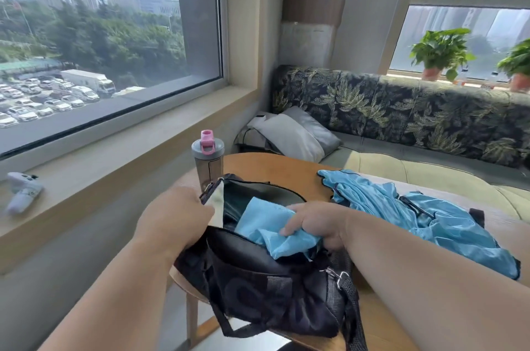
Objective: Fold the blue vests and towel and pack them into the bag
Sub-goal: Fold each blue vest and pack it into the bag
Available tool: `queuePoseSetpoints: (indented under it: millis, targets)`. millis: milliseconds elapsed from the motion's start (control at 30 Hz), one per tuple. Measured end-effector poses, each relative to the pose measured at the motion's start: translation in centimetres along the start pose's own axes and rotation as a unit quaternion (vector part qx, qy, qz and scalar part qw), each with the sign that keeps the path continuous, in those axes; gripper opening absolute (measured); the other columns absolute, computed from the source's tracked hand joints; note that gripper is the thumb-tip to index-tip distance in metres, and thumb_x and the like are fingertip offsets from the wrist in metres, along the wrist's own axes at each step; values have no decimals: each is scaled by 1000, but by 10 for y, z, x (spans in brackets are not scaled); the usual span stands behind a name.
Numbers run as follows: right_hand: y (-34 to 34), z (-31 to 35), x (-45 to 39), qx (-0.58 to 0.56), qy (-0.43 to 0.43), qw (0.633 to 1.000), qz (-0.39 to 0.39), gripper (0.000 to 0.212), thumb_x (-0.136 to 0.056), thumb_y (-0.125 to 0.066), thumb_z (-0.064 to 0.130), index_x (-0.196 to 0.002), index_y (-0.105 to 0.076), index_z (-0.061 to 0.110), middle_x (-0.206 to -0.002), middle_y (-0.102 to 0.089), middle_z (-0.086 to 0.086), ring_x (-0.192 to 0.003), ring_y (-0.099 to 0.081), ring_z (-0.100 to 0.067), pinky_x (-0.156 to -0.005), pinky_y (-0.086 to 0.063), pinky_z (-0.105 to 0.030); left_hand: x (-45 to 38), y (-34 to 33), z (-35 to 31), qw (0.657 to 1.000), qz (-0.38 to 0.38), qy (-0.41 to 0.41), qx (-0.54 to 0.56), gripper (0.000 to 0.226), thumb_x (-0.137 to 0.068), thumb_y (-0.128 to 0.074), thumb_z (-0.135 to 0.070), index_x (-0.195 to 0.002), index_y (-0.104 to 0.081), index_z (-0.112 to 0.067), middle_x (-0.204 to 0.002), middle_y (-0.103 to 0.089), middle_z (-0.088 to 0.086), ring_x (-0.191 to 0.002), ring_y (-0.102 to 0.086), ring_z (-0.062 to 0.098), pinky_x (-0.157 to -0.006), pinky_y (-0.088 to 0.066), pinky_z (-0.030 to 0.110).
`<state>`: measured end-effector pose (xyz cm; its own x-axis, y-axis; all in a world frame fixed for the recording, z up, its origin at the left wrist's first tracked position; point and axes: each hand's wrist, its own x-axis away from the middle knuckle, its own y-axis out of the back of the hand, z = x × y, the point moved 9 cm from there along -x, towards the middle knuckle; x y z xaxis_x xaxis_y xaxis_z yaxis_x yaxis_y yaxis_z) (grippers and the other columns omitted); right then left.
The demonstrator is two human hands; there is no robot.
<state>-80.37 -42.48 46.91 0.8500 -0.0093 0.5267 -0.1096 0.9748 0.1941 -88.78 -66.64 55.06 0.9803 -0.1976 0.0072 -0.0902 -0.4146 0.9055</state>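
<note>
A black bag lies open on the round wooden table. My left hand grips the bag's left rim and holds the opening wide. My right hand grips a folded light-blue cloth that sits half inside the bag's opening. A shiny blue vest lies crumpled on the table to the right of the bag, apart from both hands. The bottom of the bag's interior is dark and hidden.
A grey bottle with a pink lid stands on the table just behind the bag. A grey pillow and a leaf-patterned sofa lie beyond. A white device rests on the window sill at left.
</note>
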Motion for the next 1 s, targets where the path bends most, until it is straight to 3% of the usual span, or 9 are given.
queuePoseSetpoints:
  millis: [100, 267, 367, 467, 533, 600, 700, 867, 1000]
  targets:
    - [-34, 13, -18, 116, -18, 990, 78, 37, -87, -69, 4, -121, -70, 18, -103, -75, -10, -89, -72, -26, -77, -57, -39, 25, 17, 6, 992, -46, 30, 110, 35, -92, -63, -39, -74, -60, -10, -70, -67, 11, -73, -64, 31, -63, -48, 35]
    - [-92, 43, -47, -17, -3, 984, 175, 25, -108, -49, 8, -110, -70, 22, -94, -74, -2, -80, -70, -15, -73, -60, -30, 34, 27, 7, 988, -72, 33, 134, 28, -88, -66, -35, -70, -58, -15, -61, -63, 0, -66, -61, 25, -59, -45, 33]
    - [-103, 35, -65, -75, -40, 982, 170, 41, -108, -46, 7, -83, -78, 16, -78, -74, -4, -66, -70, -14, -67, -58, -27, 35, 27, 1, 990, -72, 14, 119, 28, -88, -65, -35, -71, -57, -15, -61, -63, 0, -65, -61, 23, -57, -44, 31]
    - [-83, 20, -82, 168, -46, 983, 65, 25, -105, -49, 9, -115, -71, 13, -87, -61, 3, -73, -59, -9, -71, -50, -25, 33, 26, 4, 991, -67, 8, 113, 29, -91, -65, -38, -73, -59, -16, -62, -64, 0, -67, -62, 23, -60, -47, 32]
    - [-72, 23, -85, 344, -24, 939, 13, 33, -107, -46, 13, -135, -63, 8, -96, -57, 0, -86, -61, -15, -72, -47, -26, 32, 25, 9, 992, -61, 8, 108, 30, -91, -65, -40, -73, -58, -16, -61, -63, 0, -67, -61, 22, -58, -45, 32]
    - [-83, 28, -87, 366, -4, 930, 31, 35, -108, -48, 25, -137, -63, 12, -113, -61, -2, -105, -63, -24, -84, -46, -30, 32, 25, 11, 993, -57, 7, 102, 31, -91, -65, -41, -73, -58, -17, -61, -62, -1, -67, -60, 21, -57, -43, 31]
    - [-95, 40, -90, 377, 36, 924, 41, 47, -99, -62, 47, -139, -61, 22, -125, -64, -2, -108, -59, -24, -95, -48, -36, 33, 23, 9, 994, -51, -1, 95, 32, -92, -66, -43, -74, -58, -17, -62, -62, -2, -67, -60, 19, -57, -42, 31]
    - [-101, 34, -106, 516, 36, 855, 41, 21, -105, -59, 20, -121, -57, 8, -83, -50, -3, -94, -47, -26, -77, -31, -24, 31, 18, 11, 995, -39, -4, 95, 35, -92, -66, -44, -72, -54, -17, -60, -57, -3, -64, -56, 20, -57, -40, 32]
    - [-109, 37, -107, 575, 121, 809, 21, 63, -100, -64, 21, -154, -34, 9, -100, -60, -10, -101, -56, -30, -94, -44, -35, 29, 13, 13, 995, -29, -6, 91, 38, -93, -66, -46, -73, -55, -16, -60, -57, -3, -64, -56, 21, -57, -41, 32]
